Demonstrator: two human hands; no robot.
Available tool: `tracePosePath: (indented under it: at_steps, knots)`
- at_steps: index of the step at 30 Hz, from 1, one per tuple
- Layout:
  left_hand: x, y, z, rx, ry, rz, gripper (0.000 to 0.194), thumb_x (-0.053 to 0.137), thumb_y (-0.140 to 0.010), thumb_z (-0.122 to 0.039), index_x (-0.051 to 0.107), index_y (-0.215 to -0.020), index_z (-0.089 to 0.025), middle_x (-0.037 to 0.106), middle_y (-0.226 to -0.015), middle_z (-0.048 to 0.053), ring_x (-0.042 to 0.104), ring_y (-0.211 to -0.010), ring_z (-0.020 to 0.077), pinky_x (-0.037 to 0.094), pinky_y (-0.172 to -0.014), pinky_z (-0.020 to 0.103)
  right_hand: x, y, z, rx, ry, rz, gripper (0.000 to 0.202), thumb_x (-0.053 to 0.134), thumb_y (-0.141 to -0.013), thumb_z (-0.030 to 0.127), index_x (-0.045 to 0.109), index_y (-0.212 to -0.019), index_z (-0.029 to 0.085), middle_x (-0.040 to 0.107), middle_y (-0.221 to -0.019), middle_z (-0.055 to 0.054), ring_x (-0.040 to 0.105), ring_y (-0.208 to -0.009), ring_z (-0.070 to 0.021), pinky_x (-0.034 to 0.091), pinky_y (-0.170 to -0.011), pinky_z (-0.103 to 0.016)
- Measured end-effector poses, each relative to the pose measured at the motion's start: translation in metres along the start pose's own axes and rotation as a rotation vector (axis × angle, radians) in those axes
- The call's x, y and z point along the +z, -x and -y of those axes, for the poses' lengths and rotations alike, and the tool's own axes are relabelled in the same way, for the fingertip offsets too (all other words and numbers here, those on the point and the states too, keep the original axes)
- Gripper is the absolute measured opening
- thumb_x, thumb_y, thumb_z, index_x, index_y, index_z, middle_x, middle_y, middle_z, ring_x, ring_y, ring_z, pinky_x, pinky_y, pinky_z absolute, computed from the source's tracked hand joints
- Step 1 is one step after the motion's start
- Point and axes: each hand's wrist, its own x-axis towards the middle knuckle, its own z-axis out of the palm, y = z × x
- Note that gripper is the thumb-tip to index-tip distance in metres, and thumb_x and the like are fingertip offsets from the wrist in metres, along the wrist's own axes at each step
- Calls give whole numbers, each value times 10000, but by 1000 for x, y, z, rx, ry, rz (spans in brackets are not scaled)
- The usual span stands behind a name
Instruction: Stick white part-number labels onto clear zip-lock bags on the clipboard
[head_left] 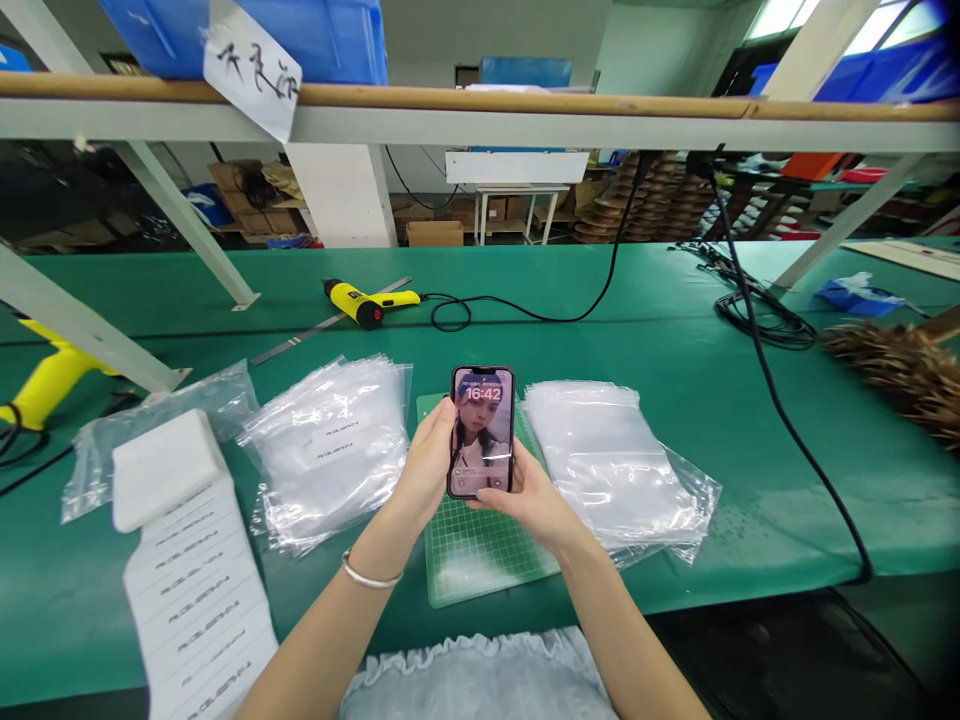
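A smartphone (482, 430) with its lock screen lit, reading 16:42, is held upright between both hands. My left hand (429, 455) grips its left edge, and my right hand (531, 498) wraps its lower right, thumb at the bottom of the screen. Beneath lies a green gridded cutting mat (480, 560). On the left is a stack of clear plastic bags (330, 450) with printed labels; on the right sits another stack of clear bags (607, 460). Farther left, a strip of printed labels (199, 600) runs from a white pad (166, 468) off the front edge.
A yellow heat gun (367, 303) lies at the back beside a metal ruler (300, 338). Another yellow tool (56, 380) is at far left. Black cables (757, 320) hang and coil at right, near a bristly brown bundle (892, 370). A shelf beam (480, 125) crosses above.
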Motion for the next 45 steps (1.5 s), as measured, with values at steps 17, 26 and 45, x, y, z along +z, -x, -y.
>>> tracePosePath:
  at_steps: [17, 26, 45]
  knots:
    - [-2, 3, 4, -23, -1, -21, 333, 560, -821, -433, 624, -996, -157, 655, -1075, 77, 570, -1043, 214, 431, -907, 320, -3, -4, -11, 37, -97, -60, 442, 587, -816, 392, 441, -1216, 276, 600, -1139, -47, 643, -908, -192, 587, -699, -332]
    - [-5, 10, 4, -22, -118, 39, 373, 481, -849, -487, 632, -967, -168, 670, -970, 55, 596, -922, 214, 460, -776, 297, -4, 3, -4, 42, -219, 84, 491, 428, -887, 489, 304, -1331, 320, 574, -1182, -69, 641, -917, -211, 578, -673, -357]
    - [-32, 29, -4, -30, -236, 420, 571, 572, -809, -247, 374, -1343, -289, 473, -1331, 44, 486, -1148, 244, 433, -928, 337, 2, 4, 2, -17, -102, 99, 735, 726, -674, 138, 348, -1279, 320, 587, -1101, -25, 614, -874, -156, 567, -613, -227]
